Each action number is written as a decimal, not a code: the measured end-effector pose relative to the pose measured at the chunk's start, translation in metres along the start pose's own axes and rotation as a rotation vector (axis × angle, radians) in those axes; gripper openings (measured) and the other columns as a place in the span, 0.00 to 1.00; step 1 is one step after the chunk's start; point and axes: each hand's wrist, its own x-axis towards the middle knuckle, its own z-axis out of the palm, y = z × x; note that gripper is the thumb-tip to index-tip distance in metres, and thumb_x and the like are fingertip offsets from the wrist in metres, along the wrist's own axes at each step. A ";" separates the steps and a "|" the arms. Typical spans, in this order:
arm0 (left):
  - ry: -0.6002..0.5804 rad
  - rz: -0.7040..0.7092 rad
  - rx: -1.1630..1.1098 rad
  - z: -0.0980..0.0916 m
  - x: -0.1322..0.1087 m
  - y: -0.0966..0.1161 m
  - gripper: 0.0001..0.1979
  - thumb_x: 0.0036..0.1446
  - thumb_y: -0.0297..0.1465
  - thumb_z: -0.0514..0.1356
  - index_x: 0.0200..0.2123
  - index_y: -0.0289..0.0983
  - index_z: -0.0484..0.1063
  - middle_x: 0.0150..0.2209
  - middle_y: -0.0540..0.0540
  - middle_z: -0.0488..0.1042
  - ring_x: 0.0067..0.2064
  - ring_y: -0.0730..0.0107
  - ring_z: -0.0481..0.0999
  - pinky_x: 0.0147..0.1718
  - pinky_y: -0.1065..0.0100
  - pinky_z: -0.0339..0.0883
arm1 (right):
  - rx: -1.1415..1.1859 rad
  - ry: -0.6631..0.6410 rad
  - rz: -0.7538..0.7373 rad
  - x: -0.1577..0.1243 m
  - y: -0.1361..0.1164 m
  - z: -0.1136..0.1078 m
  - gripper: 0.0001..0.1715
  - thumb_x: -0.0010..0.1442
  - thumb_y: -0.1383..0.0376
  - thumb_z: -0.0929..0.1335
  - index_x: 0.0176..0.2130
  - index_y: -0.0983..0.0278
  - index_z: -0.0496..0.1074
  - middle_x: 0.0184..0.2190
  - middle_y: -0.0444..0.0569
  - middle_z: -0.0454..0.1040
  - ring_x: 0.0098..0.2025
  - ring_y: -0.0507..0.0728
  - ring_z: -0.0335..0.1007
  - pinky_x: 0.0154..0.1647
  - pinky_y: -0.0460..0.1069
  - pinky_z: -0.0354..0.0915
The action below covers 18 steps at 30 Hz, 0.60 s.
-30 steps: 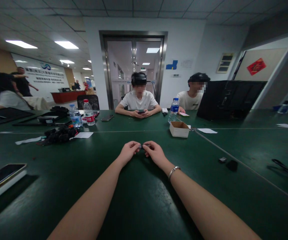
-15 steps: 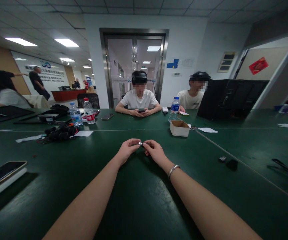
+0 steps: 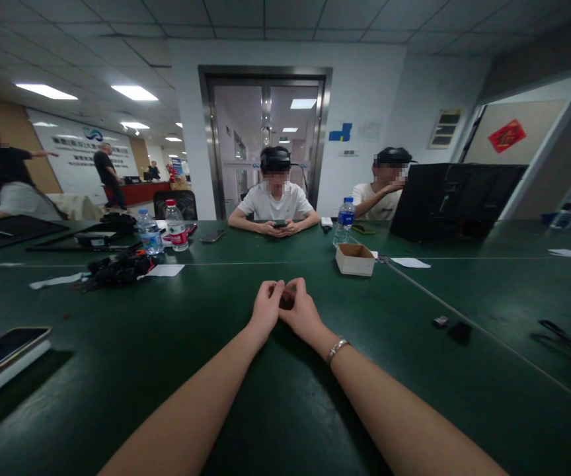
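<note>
My left hand (image 3: 266, 305) and my right hand (image 3: 303, 311) meet above the green table (image 3: 166, 390), straight ahead of me. The fingertips of both curl inward and touch or nearly touch, leaving a dark gap between them. Whatever they pinch is hidden behind the fingers. A silver bracelet (image 3: 338, 350) circles my right wrist. Beyond my right hand stands an open cardboard box (image 3: 355, 263). To the right of that hand lies a small dark block with a light top (image 3: 441, 322).
Water bottles (image 3: 150, 233) and a black tangle of gear (image 3: 119, 268) stand at the left. A phone on a white box (image 3: 10, 360) lies at the near left. Across the table a person (image 3: 276, 198) holds a phone; another sits behind a black monitor (image 3: 456, 198).
Both hands have come closer together and curled in; the small silver-and-black piece between the fingertips has gone out of sight. The person at the right has raised a hand.
</note>
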 end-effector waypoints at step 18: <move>0.112 -0.172 1.430 -0.305 -0.047 0.067 0.20 0.53 0.50 0.47 0.35 0.40 0.61 0.35 0.46 0.73 0.37 0.58 0.73 0.36 0.62 0.63 | -1.312 0.115 0.344 -0.077 0.029 -0.238 0.32 0.57 0.50 0.63 0.56 0.62 0.65 0.51 0.65 0.66 0.53 0.74 0.58 0.45 0.66 0.58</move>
